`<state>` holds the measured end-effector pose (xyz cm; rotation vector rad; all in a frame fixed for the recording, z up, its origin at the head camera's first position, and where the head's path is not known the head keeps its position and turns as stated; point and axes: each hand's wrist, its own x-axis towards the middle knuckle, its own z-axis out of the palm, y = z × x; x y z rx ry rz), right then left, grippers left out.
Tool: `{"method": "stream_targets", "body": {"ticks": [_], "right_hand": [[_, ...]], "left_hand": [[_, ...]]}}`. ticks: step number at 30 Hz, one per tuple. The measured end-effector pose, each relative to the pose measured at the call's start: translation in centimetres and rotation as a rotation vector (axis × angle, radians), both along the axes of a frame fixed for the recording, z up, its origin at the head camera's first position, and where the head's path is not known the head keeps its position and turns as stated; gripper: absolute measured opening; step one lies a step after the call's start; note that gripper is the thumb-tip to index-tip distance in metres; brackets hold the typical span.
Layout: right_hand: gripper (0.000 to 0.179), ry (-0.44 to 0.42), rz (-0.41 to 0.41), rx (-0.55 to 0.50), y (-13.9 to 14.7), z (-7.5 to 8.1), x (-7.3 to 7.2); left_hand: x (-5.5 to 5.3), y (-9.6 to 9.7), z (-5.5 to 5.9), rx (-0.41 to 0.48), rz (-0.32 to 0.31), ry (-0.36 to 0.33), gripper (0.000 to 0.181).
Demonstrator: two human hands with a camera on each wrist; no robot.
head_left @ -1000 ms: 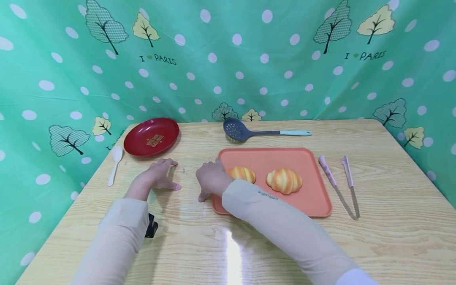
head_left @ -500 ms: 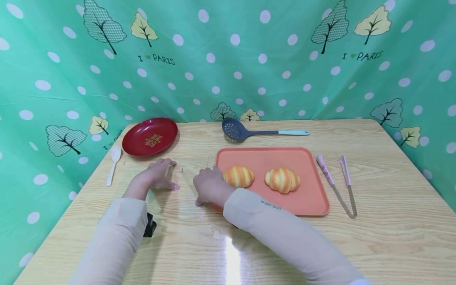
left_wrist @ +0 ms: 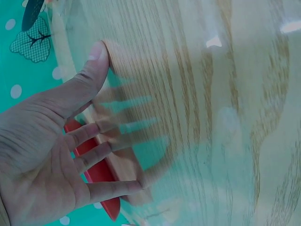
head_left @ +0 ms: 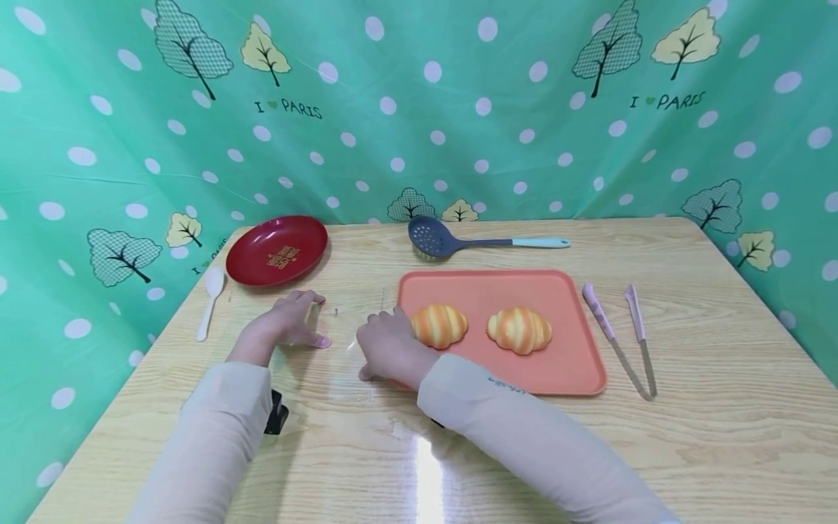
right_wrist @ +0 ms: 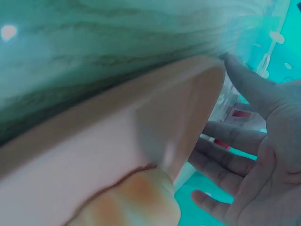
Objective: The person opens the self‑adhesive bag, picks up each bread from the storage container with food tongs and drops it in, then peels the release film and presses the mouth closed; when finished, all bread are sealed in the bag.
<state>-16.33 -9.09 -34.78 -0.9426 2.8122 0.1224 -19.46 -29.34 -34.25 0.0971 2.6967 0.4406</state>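
- On the left hand [head_left: 286, 324], fingers are spread over the desk [head_left: 720, 364].
- On the right hand [head_left: 396, 349], fingers are extended beside the pink tray [head_left: 484, 287], set at that hand's three o'clock.
- Two croissants [head_left: 519, 330] are carried on the tray.

The right sleeve [head_left: 537, 447] covers part of the tray [head_left: 497, 290], and the right wrist view crops a croissant [right_wrist: 136, 200].

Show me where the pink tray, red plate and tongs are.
Pink tray [head_left: 496, 289]: head view, bare floor near the far rim.
Red plate [head_left: 282, 257]: head view, gold print inside.
Tongs [head_left: 600, 313]: head view, lilac part nearer the tray.
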Motion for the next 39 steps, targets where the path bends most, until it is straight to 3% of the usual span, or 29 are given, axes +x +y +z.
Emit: {"method": "stream_targets", "body": {"ticks": [8,13,20,25,32,35,39], "right_hand": [[0.045,-0.006,-0.003,-0.018,0.2,-0.1,-0.7],[0.064,-0.016,-0.006,-0.037,0.5,-0.4,-1.2],[0.082,-0.024,0.003,-0.023,0.6,-0.4,-1.6],[0.082,-0.003,0.011,-0.022,0.7,-0.6,-1.6],[0.08,0.01,0.012,-0.022,0.6,-0.7,-1.5],[0.082,0.005,0.007,-0.01,0.6,-0.7,-1.4],[0.083,0.001,0.005,-0.003,0.6,-0.8,-1.4]], "left_hand": [[0.0,0.2,0.1,-0.008,0.0,-0.011,0.09],[0.0,0.1,0.1,-0.011,-0.009,-0.009,0.091],[0.1,-0.2,0.0,-0.085,-0.092,0.059,0.094],[0.5,-0.2,0.0,-0.166,-0.099,0.116,0.092],[1.5,-0.4,0.1,-0.173,-0.242,0.344,0.07],[1.7,-0.6,0.2,-0.122,-0.319,0.383,0.057],[1.8,-0.7,0.3,-0.05,-0.387,0.377,0.042]]}}
